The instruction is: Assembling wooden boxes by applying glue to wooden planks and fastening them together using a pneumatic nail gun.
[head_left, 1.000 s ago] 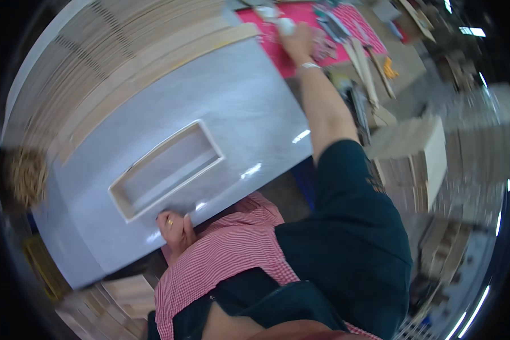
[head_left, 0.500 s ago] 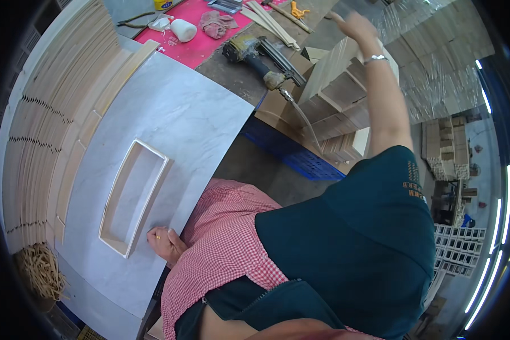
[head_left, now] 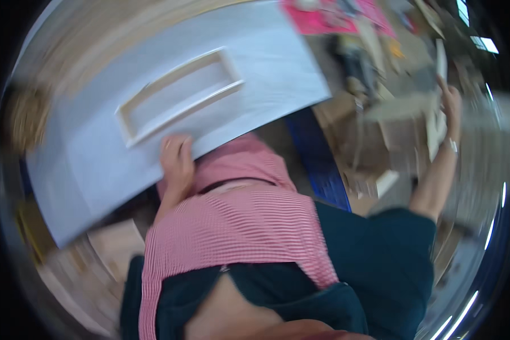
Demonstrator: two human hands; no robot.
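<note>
A shallow pale wooden frame, with one long side bowed, lies on the white marbled board before me. My left hand rests at the board's near edge, just short of the frame, its fingers curled in with nothing visible in them. Out to the far right, my right hand is closed on a long pale wooden strip, which shows above and below the fingers. Motion blur smears this hand and the strip, so the exact grip is hard to make out.
Stacked wooden pieces stand beside a blue crate on the right. A blurred nail gun lies on the bench past the board, near a pink sheet. Bundled thin strips sit at the left.
The view has swung, so the board and frame appear turned clockwise. My right arm has drawn back from its far reach, with a pale strip now at its hand. My left hand stays near the frame.
</note>
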